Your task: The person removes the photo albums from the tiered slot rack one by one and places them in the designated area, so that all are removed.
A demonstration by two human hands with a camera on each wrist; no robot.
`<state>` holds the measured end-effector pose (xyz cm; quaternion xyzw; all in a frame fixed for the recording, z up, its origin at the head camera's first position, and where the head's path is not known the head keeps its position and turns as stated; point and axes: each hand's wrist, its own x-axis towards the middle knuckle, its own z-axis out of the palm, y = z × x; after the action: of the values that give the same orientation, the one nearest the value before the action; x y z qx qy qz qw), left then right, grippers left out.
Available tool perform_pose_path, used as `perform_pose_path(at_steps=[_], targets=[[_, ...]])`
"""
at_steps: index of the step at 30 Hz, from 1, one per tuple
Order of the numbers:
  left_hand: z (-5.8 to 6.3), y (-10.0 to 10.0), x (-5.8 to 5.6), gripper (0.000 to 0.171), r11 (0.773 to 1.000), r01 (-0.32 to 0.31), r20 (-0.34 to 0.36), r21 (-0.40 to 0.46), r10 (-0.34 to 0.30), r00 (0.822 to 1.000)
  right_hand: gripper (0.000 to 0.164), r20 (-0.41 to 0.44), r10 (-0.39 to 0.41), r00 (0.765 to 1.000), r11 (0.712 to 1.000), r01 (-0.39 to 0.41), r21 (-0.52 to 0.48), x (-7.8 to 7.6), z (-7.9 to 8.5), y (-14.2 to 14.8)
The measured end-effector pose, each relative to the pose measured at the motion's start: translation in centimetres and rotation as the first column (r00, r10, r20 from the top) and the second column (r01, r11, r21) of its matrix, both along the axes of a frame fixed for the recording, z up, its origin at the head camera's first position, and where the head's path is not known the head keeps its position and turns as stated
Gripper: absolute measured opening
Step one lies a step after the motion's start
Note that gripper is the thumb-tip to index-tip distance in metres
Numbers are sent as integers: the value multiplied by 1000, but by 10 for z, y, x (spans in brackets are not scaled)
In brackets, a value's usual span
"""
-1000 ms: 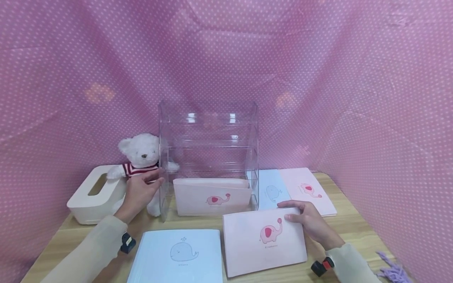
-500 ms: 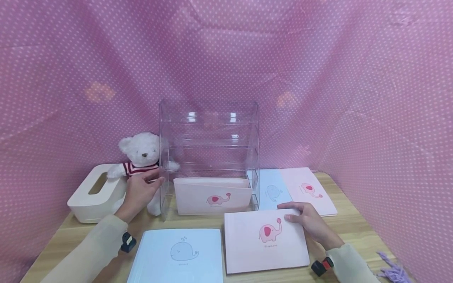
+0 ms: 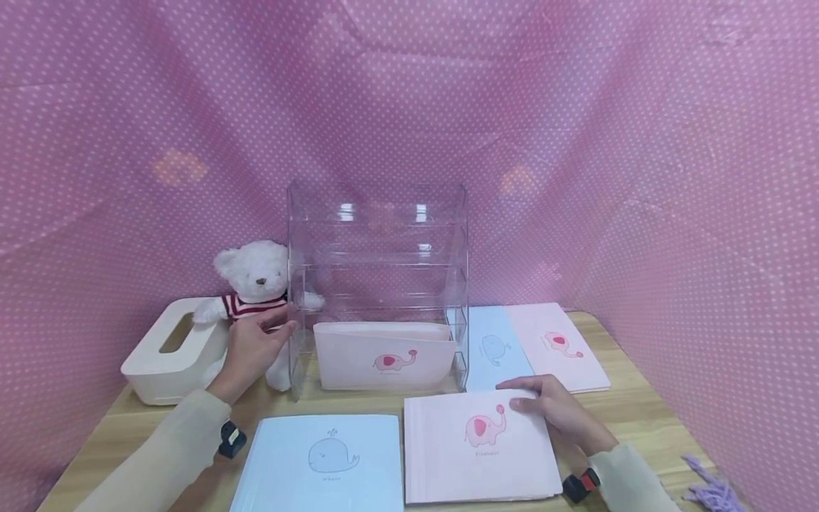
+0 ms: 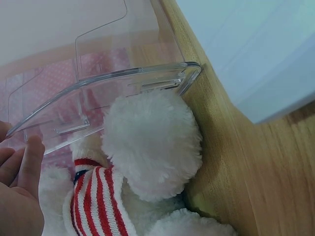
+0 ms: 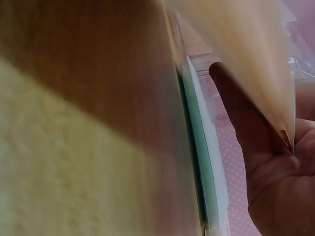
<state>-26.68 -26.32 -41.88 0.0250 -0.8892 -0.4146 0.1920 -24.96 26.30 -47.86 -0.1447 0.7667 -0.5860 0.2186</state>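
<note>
My left hand pinches the front left edge of a clear acrylic rack between thumb and fingers; the edge shows between them in the left wrist view. Inside the rack's lowest tier stands a pink elephant booklet. Another pink booklet with an elephant on its cover is in my right hand, thumb on the front and fingers behind its upper right corner. It lies low over the table, right beside a light blue whale booklet. In the right wrist view its corner sits between thumb and palm.
A white teddy bear in a striped sweater sits left of the rack, against a white tissue box. To the rack's right lie a blue whale booklet and a pink one. Purple strands lie at the right table edge.
My right hand has moved slightly toward me, lowering and flattening the pink elephant booklet beside the blue one. The left hand and the rack have not moved.
</note>
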Motion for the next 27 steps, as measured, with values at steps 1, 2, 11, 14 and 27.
perform_pose_path(at_steps=[1,2,11,14,27], targets=[[0,0,0,39,1000,1,1,2,-1,1000,46,1,8,1000,1000,-8,4,0,-1,-1],[-1,0,0,39,1000,3,2,6,-3,1000,46,4,17,1000,1000,-17,6,0,-1,-1],[-1,1,-1,39,1000,2,-25,2,-2,1000,45,21,46,999,999,-46,5,4,-3,-8],[0,1,-1,38,1000,5,-33,4,-5,999,45,28,33,999,999,-33,7,4,-3,-9],[-1,3,0,39,1000,3,-24,26,-2,1000,44,56,-25,998,997,20,74,3,-4,-16]])
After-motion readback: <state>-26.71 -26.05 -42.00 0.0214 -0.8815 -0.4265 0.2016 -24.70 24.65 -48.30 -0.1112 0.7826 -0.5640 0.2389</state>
